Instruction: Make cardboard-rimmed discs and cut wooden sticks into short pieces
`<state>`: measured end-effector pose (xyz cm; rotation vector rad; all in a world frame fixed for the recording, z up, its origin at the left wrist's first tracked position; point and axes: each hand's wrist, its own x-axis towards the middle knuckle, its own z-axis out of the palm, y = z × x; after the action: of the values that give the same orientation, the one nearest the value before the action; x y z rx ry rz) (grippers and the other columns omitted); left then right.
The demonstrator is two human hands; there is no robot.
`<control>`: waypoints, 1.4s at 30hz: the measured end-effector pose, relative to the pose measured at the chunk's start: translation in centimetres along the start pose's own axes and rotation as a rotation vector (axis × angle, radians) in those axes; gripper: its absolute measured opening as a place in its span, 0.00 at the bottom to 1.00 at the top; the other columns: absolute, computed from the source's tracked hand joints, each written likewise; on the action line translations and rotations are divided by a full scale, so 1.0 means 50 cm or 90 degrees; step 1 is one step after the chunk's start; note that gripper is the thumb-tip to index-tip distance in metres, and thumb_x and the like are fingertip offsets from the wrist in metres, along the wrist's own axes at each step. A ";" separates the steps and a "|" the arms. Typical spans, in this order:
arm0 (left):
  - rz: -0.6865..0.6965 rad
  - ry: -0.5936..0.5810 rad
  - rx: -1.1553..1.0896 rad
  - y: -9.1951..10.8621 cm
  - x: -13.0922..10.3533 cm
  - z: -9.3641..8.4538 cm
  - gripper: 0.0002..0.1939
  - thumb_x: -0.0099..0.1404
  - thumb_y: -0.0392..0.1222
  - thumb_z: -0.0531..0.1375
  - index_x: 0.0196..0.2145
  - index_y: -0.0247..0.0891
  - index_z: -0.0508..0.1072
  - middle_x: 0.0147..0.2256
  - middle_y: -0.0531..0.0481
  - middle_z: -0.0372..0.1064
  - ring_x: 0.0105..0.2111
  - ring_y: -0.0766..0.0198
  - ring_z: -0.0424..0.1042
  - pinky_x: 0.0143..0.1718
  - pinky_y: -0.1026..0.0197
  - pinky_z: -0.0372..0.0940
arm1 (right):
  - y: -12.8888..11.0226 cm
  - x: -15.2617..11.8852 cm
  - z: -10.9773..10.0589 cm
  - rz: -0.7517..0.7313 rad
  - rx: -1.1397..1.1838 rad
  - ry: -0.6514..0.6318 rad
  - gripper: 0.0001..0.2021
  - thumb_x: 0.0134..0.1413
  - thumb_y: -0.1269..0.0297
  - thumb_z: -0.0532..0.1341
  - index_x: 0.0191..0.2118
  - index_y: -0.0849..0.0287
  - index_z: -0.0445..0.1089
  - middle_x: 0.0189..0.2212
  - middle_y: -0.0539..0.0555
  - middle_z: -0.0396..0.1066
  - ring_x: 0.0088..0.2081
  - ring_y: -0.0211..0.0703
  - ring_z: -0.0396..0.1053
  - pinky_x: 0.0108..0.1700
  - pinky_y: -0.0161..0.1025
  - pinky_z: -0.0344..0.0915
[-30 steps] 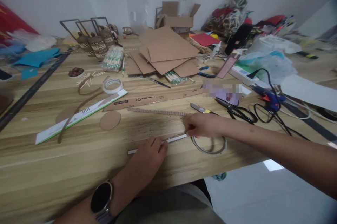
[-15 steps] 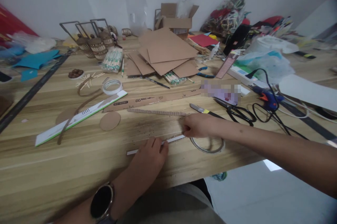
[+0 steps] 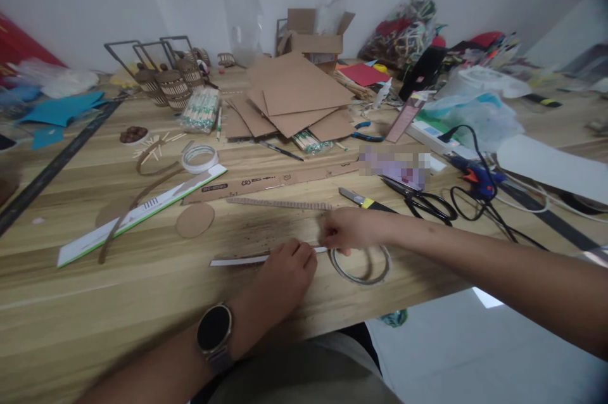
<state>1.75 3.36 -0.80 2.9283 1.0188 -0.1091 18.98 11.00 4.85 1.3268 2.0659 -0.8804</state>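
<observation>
A narrow strip with a white face point(image 3: 240, 261) lies on the wooden table near its front edge. My left hand point(image 3: 291, 271) rests over the strip's middle, fingers bent together and pressing on it. My right hand point(image 3: 346, 230) is pinched at the strip's right end, where a roll of tape point(image 3: 361, 277) sits just below the fingers. Behind the hands lie a ridged cardboard strip point(image 3: 280, 204) and a longer flat cardboard strip point(image 3: 266, 183). A cardboard disc point(image 3: 195, 220) is to the left.
A utility knife point(image 3: 365, 199), black scissors point(image 3: 427, 201) and a blue glue gun point(image 3: 477, 179) with a looping cord lie at the right. Cardboard sheets point(image 3: 304, 87) are stacked behind. A white tape roll point(image 3: 199, 158) and a green-edged white strip point(image 3: 142, 214) are at the left.
My left hand has slid to the right along the strip, closer to my right hand. The strip's left end and the tape roll have shifted a little left in view.
</observation>
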 end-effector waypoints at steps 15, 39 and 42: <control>0.006 -0.019 0.016 0.001 0.000 -0.005 0.18 0.70 0.27 0.52 0.56 0.30 0.66 0.45 0.41 0.72 0.43 0.54 0.71 0.43 0.53 0.70 | 0.065 -0.035 0.003 -0.014 0.058 0.053 0.08 0.56 0.62 0.60 0.32 0.59 0.75 0.21 0.48 0.73 0.28 0.39 0.68 0.33 0.34 0.59; -0.024 -0.022 -0.006 0.000 0.005 -0.013 0.25 0.68 0.25 0.52 0.61 0.34 0.62 0.45 0.42 0.72 0.43 0.54 0.71 0.43 0.54 0.69 | 0.063 -0.036 0.018 -0.002 0.001 0.082 0.05 0.55 0.67 0.60 0.31 0.57 0.74 0.24 0.49 0.76 0.31 0.41 0.71 0.29 0.33 0.57; -0.084 0.016 -0.073 -0.005 0.018 -0.023 0.19 0.69 0.28 0.52 0.56 0.33 0.67 0.44 0.41 0.72 0.44 0.52 0.69 0.45 0.52 0.67 | 0.058 -0.045 0.018 -0.001 -0.015 0.117 0.05 0.56 0.67 0.60 0.32 0.56 0.73 0.27 0.49 0.76 0.32 0.42 0.71 0.29 0.33 0.56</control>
<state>2.38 4.17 0.28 2.7664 1.1799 -0.0175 22.54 9.94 5.21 1.4411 2.2082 -0.7577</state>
